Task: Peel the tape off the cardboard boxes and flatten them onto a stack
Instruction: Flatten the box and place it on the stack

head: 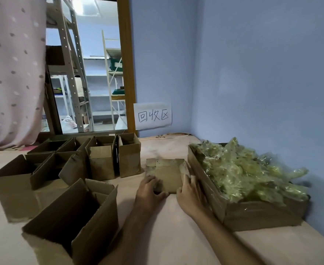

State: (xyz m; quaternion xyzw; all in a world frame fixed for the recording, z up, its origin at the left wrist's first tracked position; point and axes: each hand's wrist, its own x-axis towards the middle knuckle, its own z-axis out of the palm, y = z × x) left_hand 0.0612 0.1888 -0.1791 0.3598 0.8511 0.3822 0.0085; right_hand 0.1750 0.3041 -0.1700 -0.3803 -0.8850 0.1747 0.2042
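The left grip point(150, 188) and right grip point(188, 192) each clasp a near corner of the flattened cardboard box point(167, 175) between them. Left of the grips stand open boxes point(71, 213); just right, a carton of crumpled tape point(252, 213).

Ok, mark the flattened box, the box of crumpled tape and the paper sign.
flattened box point(166, 175): head view, its top face.
box of crumpled tape point(262, 215): head view, its front wall.
paper sign point(153, 115): head view, its middle.

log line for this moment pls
step: flattening | left hand: holds flat box | right hand: holds flat box | tape bin: right of it | open boxes: left, upright
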